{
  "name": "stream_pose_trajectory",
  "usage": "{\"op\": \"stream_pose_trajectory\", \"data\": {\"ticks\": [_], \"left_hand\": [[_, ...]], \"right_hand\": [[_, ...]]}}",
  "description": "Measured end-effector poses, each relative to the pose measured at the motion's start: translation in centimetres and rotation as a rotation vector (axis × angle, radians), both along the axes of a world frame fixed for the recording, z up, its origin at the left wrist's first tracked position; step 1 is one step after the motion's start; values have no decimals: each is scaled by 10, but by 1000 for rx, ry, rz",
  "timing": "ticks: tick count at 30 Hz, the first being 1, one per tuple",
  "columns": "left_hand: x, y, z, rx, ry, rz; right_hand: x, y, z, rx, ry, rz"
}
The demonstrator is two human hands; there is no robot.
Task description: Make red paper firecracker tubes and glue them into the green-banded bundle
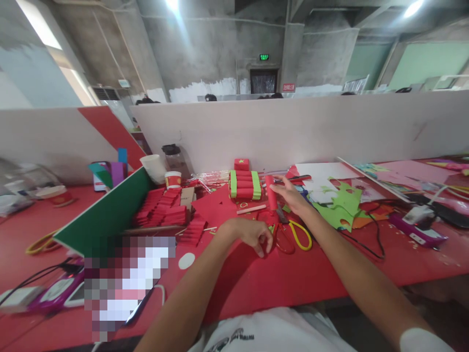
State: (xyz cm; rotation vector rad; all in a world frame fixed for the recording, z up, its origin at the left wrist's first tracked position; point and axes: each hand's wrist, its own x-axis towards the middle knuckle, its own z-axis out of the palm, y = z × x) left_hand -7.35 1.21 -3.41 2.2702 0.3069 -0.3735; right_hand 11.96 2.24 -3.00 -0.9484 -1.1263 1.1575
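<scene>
My right hand [289, 193] is closed round a small rolled red paper tube [271, 191], held upright above the red table [293, 278]. Nearer to me, my left hand [252, 234] is curled, its fingertips pinching a red paper piece [266, 247] that lies on the table. Just behind the tube stands a bundle of red paper rolls with green bands [245, 184], topped by a small red block with a yellow star. Yellow-handled scissors [298, 234] and red-handled scissors [284, 239] lie beside my left hand.
Stacks of folded red paper [163, 210] and a green board [106, 212] lie at left, with two cups [173, 179]. Green cut paper [339, 205], white sheets, cables and a purple device [417, 230] are at right. A white partition [293, 132] runs behind.
</scene>
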Motion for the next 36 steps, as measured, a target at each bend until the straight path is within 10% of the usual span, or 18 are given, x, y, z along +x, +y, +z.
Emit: {"op": "stream_pose_trajectory", "data": {"ticks": [23, 36], "left_hand": [[-5, 2, 6, 98, 1, 96], [-6, -5, 16, 152, 89, 119]], "right_hand": [[-1, 2, -5, 39, -79, 149], [2, 8, -7, 75, -70, -36]]}}
